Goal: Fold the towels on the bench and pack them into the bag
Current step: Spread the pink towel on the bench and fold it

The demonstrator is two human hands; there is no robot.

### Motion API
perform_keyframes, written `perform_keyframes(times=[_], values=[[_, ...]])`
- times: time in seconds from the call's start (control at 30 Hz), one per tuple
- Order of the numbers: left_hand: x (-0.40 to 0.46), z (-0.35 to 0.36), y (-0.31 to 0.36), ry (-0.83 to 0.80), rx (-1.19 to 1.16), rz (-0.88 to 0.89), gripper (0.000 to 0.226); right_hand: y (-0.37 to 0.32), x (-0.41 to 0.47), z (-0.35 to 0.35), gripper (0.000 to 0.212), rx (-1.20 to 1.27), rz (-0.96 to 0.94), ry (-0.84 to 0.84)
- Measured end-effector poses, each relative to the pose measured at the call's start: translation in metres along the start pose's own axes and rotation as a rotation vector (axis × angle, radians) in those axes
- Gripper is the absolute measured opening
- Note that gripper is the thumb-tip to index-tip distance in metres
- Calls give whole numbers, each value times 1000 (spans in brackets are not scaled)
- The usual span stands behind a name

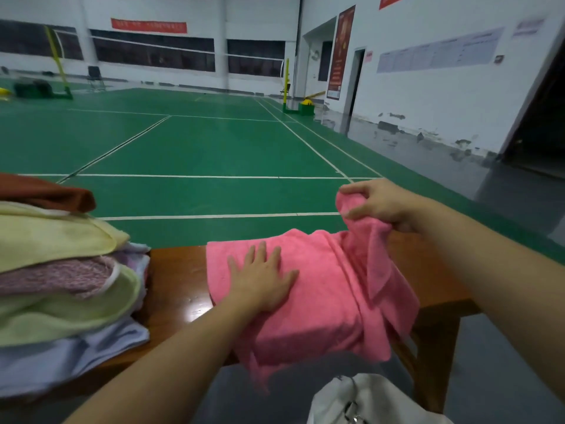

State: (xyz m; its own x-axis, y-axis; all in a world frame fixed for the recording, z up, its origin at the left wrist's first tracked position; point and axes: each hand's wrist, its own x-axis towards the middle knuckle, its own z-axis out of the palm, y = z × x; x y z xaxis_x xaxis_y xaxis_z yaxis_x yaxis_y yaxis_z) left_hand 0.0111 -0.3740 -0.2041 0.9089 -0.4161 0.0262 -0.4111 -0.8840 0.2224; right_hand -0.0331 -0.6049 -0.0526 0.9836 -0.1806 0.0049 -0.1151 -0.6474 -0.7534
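Pink terry cloth fills the middle of the head view: a pink towel [321,289] lies spread on the glossy wooden bench [180,283], its near edge hanging over the front of the seat. The left hand [263,280] lies flat on the towel's left half, fingers straight and slightly spread, pressing the cloth down against the bench. To the right of those fingers the cloth rises in folds toward the right hand [379,203], which is held above the bench's far edge with thumb and fingers curled round a bunched corner of the towel, lifting it clear of the rest.

Left of the left hand's fingers, apart from the pink towel with a strip of bare wood between, sits a stack of towels [61,270] in pale yellow, mauve, light green and pale blue, with a rust-brown one on top at the back. Below the right forearm, near the bottom edge, a white bag [367,402] with a metal fitting sits on the grey floor in front of the bench. Beyond the fingertips stretches a green court [198,142] with white lines.
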Motion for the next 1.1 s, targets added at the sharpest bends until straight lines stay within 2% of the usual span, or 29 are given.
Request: perform_keyframes(times=[0.13, 0.23, 0.33, 0.37, 0.4, 0.43, 0.5, 0.57, 0.6, 0.67, 0.77, 0.83, 0.93, 1.0, 1.1], values=[[-11, -14, -72, 14, 47, -122, 68, -46, 5, 72, 71, -208, -183, -190], [-18, -20, -115, -7, 53, -123, 70, -67, 3, 134, 71, -279, -292, -315], [-21, -22, -133, -16, 84, -61, 104, -72, -6, 186, 74, -141, -249, -622], [-21, -22, -135, -30, 112, -43, 108, -71, -7, 195, 70, -63, -191, -711], [-22, -23, -135, -32, 88, -59, 104, -70, -7, 199, 63, -4, -155, -722], [-21, -23, -136, -15, 46, -83, 96, -66, -2, 198, 51, 38, -165, -622], [-18, -24, -137, 62, -58, -105, 79, -54, 14, 187, 28, 69, -215, -235], [-13, -29, -140, 102, -133, -147, 72, -29, 33, 170, 19, -65, -211, 72], [-10, -31, -140, 116, -172, -180, 71, -13, 39, 163, 20, -190, -188, 121], [-4, -38, -135, 132, -229, -282, 68, 18, 43, 156, 27, -407, -129, 96], [5, -40, -119, 158, -266, -441, 63, 53, 41, 161, 44, -578, -161, 47], [10, -36, -111, 270, -353, -422, 44, 66, 38, 167, 60, -663, -140, -24], [14, -33, -100, 401, -698, -295, 10, 75, 39, 170, 65, -736, -106, -38], [12, -34, -96, 438, -769, -237, 12, 75, 38, 170, 65, -741, -89, -32], [9, -32, -104, 414, -635, -249, 30, 72, 35, 169, 64, -748, -90, -24]])
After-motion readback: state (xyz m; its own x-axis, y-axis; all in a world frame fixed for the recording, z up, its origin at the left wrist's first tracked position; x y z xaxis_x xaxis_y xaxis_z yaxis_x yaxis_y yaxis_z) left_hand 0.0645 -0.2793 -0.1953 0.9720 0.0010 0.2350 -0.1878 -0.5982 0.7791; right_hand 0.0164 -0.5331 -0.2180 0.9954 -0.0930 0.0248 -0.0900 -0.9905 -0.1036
